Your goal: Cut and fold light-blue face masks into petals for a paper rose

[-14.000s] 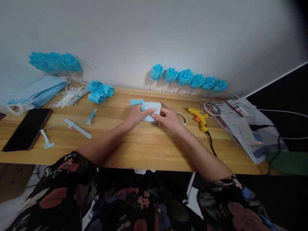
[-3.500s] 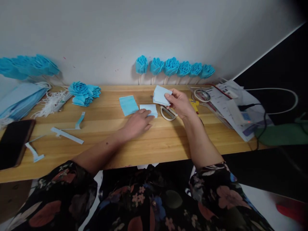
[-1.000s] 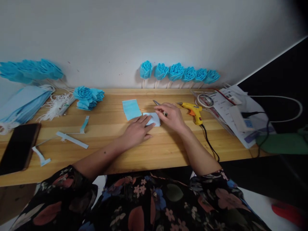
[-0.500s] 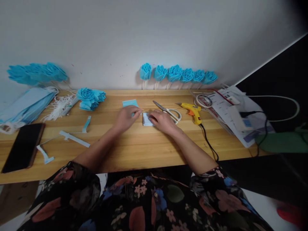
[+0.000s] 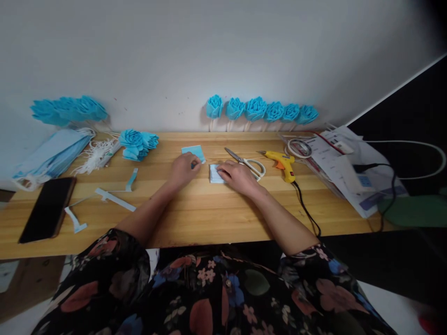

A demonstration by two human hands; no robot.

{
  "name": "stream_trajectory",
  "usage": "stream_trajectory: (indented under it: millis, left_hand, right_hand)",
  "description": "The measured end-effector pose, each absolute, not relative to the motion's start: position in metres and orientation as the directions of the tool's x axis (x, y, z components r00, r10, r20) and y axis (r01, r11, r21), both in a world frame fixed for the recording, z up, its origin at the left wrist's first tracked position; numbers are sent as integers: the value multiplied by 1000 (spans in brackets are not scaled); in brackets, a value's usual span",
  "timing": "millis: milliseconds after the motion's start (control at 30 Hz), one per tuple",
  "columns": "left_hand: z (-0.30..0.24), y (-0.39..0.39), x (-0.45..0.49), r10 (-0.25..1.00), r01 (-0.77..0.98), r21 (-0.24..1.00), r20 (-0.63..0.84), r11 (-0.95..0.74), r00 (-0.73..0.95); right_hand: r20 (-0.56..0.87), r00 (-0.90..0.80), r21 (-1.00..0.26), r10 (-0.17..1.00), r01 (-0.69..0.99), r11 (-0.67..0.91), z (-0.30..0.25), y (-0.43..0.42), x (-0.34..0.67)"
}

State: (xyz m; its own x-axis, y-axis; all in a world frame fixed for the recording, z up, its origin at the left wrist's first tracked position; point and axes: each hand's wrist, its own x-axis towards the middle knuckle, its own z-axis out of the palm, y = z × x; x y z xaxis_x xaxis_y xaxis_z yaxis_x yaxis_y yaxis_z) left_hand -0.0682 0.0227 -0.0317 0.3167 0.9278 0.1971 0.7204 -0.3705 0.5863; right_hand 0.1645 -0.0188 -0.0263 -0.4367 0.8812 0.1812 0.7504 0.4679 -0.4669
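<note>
On the table a small light-blue square of sheet material (image 5: 196,150) lies partly under my left hand (image 5: 184,168). The fingers of that hand are curled, with thumb and fingertips pinched together at the square's right corner. To the right, my right hand (image 5: 240,177) rests on a small whitish-blue stack of cut pieces (image 5: 215,175), its bent fingers gripping the stack's upper right part. That hand covers the stack's right side. Just behind the right hand lie scissors (image 5: 256,167) with white handles, blades pointing away to the left.
A yellow glue gun (image 5: 284,163) with a black cord lies right. Blue paper-like flowers (image 5: 256,109) on sticks lean against the wall. At left are more flowers (image 5: 134,143), face masks (image 5: 57,151), white ear loops (image 5: 95,156), offcut strips (image 5: 117,200) and a phone (image 5: 47,209).
My left fingertips have come down and slightly left, to the blue square's corner. The right hand stays on the stack. The whole view has shifted a little to the left.
</note>
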Motion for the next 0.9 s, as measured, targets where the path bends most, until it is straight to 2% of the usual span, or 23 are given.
stream_trajectory:
  millis: [67, 133, 167, 233, 333, 433, 533, 733, 900]
  left_hand:
    - [-30, 26, -68, 960, 509, 815, 205, -276, 192]
    - [-29, 29, -69, 989, 155, 981, 105, -120, 99]
    - [-27, 29, -68, 994, -35, 999, 34, -31, 104]
    - [-24, 27, -67, 979, -331, 935, -68, 131, 194]
    - [-15, 18, -63, 941, -544, 794, -103, 273, 322]
    - [-6, 6, -59, 910, -605, 711, -122, 359, 396]
    - [-4, -3, -56, 867, -601, 678, -112, 424, 485]
    - [-14, -7, -52, 821, -536, 714, -95, 450, 562]
    - [-18, -2, -51, 863, -519, 761, -106, 390, 493]
  right_hand:
    - [287, -400, -521, 870, 698, 492, -26, -18, 168]
    - [414, -286, -582, 864, 646, 493, -25, -17, 171]
    - [461, -210, -617, 862, 622, 481, -24, -17, 172]
    - [491, -68, -708, 869, 550, 443, -24, -15, 173]
    - [361, 70, -888, 930, 330, 320, -27, -12, 171]
    - [146, 84, -987, 986, 88, 138, -28, -10, 166]
    - [38, 24, -999, 999, -34, 39, -23, -12, 162]
    - [-72, -178, -989, 981, -113, -93, -12, -20, 163]
    - [-52, -77, -980, 996, -188, -66, -15, -14, 168]
